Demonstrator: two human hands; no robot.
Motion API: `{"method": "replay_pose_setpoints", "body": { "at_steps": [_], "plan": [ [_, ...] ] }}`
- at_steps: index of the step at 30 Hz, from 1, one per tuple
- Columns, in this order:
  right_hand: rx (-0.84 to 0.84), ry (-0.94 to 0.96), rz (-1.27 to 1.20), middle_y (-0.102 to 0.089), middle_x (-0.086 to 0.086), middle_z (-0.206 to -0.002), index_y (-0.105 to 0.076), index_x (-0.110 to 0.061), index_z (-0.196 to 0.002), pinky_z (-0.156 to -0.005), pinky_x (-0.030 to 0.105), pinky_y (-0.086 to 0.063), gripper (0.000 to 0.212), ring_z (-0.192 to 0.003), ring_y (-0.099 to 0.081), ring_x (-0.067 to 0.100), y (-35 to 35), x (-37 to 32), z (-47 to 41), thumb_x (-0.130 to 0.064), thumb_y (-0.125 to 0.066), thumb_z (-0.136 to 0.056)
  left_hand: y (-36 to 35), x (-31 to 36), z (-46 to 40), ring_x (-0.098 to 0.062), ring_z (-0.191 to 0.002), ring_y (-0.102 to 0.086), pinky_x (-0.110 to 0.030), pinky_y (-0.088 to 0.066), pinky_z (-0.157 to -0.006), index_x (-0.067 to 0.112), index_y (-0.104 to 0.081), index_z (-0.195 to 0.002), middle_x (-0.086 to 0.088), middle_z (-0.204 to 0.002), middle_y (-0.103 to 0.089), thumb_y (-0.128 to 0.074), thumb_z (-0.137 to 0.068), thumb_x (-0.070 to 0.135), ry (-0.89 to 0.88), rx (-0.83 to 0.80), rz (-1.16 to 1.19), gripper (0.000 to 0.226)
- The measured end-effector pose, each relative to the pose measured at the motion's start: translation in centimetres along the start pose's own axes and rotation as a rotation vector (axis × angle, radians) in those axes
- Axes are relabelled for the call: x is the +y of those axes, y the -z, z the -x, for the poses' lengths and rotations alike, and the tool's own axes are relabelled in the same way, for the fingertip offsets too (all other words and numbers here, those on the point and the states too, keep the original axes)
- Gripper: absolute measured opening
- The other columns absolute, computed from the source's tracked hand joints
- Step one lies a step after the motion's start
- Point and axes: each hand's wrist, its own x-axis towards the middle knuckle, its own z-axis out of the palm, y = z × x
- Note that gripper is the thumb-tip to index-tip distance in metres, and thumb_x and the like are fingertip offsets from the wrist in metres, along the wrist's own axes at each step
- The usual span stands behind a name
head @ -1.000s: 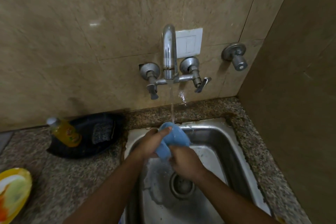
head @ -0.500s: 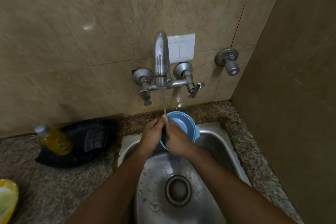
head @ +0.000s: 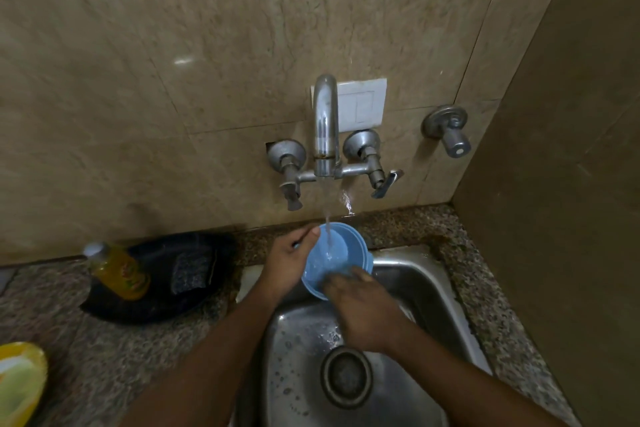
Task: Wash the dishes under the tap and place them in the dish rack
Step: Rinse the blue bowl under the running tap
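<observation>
The blue bowl (head: 332, 258) was above the back edge of the sink (head: 426, 284), under the water from the tap (head: 325, 125). The left hand (head: 287, 263) gripped its rim at 9 o'clock, thumb on the rim. The right hand (head: 363, 305) rested at 5 o'clock, blurred fingers (head: 334, 282) reaching inside; its grip I cannot tell.

yellow plate (head: 17, 381): cut off left | right hand's fingertips (head: 334, 282): blurred

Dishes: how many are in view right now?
2. A blue bowl held under the tap over the sink, and a yellow plate at the counter's left edge. Others may lie out of frame.
</observation>
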Motion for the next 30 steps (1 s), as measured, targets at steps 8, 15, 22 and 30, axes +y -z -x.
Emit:
{"method": "replay_pose_setpoints", "body": {
  "at_steps": [8, 15, 22, 30],
  "plan": [
    [0.008, -0.084, -0.227, -0.054, 0.014, -0.133, -0.040, -0.005, -0.142, -0.105, 0.038, -0.042, 0.073, -0.116, -0.052, 0.029, -0.4, -2.3, -0.4, -0.011, -0.064, -0.073, -0.7, -0.1, -0.3, 0.005, -0.082, -0.068, -0.011, -0.050, -0.074, 0.018, -0.076, -0.101, 0.012, -0.088, -0.074, -0.061, -0.096, 0.026, -0.040, -0.020, -0.067, 0.018],
    [-0.184, -0.258, -0.271, -0.036, 0.010, -0.151, -0.037, -0.012, -0.146, -0.112, 0.037, -0.029, 0.061, -0.133, -0.040, 0.031, 2.1, -0.1, -0.8, -0.037, -0.042, -0.091, -1.2, -2.3, 0.2, -0.016, -0.074, -0.073, -0.029, -0.059, -0.072, 0.015, -0.076, -0.092, -0.003, -0.080, -0.076, -0.062, -0.094, 0.035, 0.220, -0.001, 0.041, 0.024],
    [-0.352, -0.089, -0.279, -0.038, 0.006, -0.151, -0.040, -0.018, -0.143, -0.103, 0.046, -0.043, 0.062, -0.127, -0.049, 0.028, 1.9, -1.6, -1.7, -0.055, -0.018, -0.097, -1.1, -2.6, 0.7, -0.033, -0.090, -0.073, -0.053, -0.054, -0.092, 0.009, -0.076, -0.098, -0.016, -0.094, -0.076, -0.063, -0.093, 0.038, 0.352, -0.028, 0.203, 0.032],
    [-0.298, -0.112, -0.201, -0.037, 0.007, -0.154, -0.035, -0.017, -0.148, -0.110, 0.041, -0.038, 0.086, -0.136, -0.042, 0.026, 2.1, -1.2, -1.8, -0.078, -0.025, -0.088, -1.5, -2.3, 0.7, -0.034, -0.093, -0.072, -0.055, -0.054, -0.092, 0.012, -0.074, -0.103, -0.015, -0.098, -0.076, -0.062, -0.092, 0.042, 0.397, -0.077, 0.233, 0.034]
  ]
}}
